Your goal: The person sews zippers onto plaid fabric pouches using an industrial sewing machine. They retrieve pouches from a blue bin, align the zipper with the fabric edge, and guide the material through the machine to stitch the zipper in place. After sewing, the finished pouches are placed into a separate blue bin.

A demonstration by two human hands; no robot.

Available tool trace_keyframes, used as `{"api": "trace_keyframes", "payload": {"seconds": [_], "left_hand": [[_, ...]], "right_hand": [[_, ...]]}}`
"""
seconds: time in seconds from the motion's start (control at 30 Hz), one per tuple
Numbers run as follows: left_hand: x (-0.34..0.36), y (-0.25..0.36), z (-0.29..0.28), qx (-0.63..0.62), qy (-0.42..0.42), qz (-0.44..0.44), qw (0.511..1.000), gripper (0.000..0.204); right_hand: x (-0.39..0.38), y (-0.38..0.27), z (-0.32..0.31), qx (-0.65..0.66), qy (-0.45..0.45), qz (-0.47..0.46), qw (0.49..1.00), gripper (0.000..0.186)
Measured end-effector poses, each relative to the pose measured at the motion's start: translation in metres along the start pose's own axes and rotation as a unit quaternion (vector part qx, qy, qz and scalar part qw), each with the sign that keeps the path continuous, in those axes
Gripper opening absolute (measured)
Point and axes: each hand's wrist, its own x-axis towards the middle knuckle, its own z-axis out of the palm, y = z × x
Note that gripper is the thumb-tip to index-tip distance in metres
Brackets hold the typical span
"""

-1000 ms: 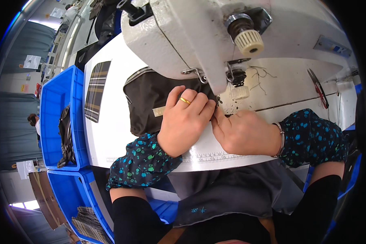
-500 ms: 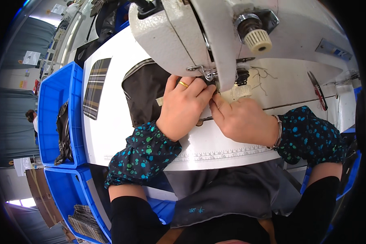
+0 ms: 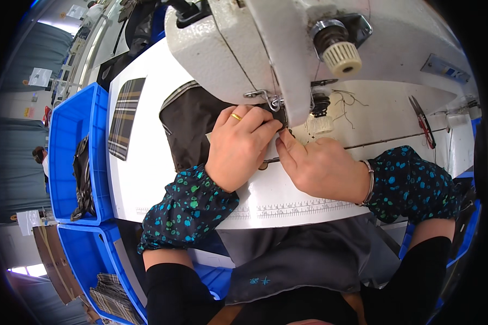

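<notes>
A dark brown fabric piece [image 3: 187,127] with a metal zipper along its curved top edge lies on the white table, left of the sewing machine's [image 3: 222,46] needle area. My left hand [image 3: 238,143], a gold ring on one finger, is closed on the fabric just before the presser foot. Its fingers are bent and pressed together. Close against it, my right hand [image 3: 325,168] pinches the fabric's edge between thumb and forefinger. The needle and the fabric under the fingertips are mostly hidden.
At the table's left lies a plaid fabric piece [image 3: 127,119]. Blue bins [image 3: 103,162] with cloth stand beyond that edge. Red-handled scissors [image 3: 424,123] and loose threads [image 3: 346,105] lie right of the needle. A printed ruler [image 3: 303,208] runs along the front edge.
The whole view has shifted slightly, moving the table and fabric a little left in the picture. Both hands keep their grip near the needle; their fingers have barely moved.
</notes>
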Motion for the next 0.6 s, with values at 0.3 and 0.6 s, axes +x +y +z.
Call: {"api": "trace_keyframes", "payload": {"seconds": [0.3, 0.6], "left_hand": [[-0.0062, -0.0001, 0.0012, 0.074, -0.026, 0.056, 0.995, 0.028], [0.002, -0.0093, 0.0046, 0.108, -0.031, 0.025, 0.993, 0.037]], "right_hand": [[-0.0009, -0.0074, 0.0008, 0.006, 0.014, -0.021, 1.0, 0.035], [-0.001, -0.0051, 0.0024, 0.025, 0.012, -0.026, 0.999, 0.034]]}}
